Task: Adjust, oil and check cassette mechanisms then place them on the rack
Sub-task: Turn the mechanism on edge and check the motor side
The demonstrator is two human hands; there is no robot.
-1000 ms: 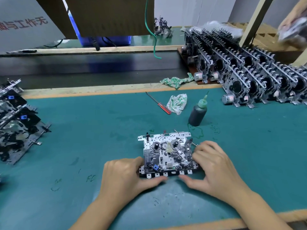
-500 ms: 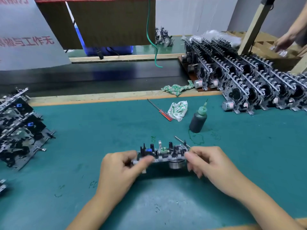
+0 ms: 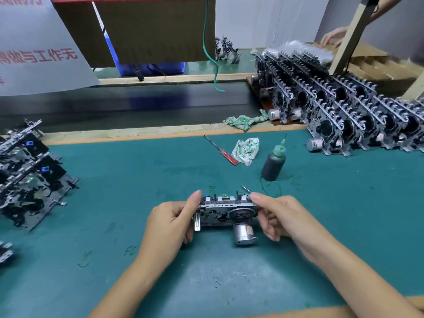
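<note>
Both hands are pinching the ends of the silver metal cassette mechanism (image 3: 226, 211), left hand (image 3: 171, 222) and right hand (image 3: 283, 218) each curled round a side. A second ago it lay flat on the teal mat (image 3: 114, 180); now it's lifted and flipped, its motor facing me, probably an underside check. One dark oil bottle (image 3: 273, 165), one red-handled screwdriver (image 3: 221, 150), two rags, rack rows (image 3: 344, 111) too blurry to count.
</note>
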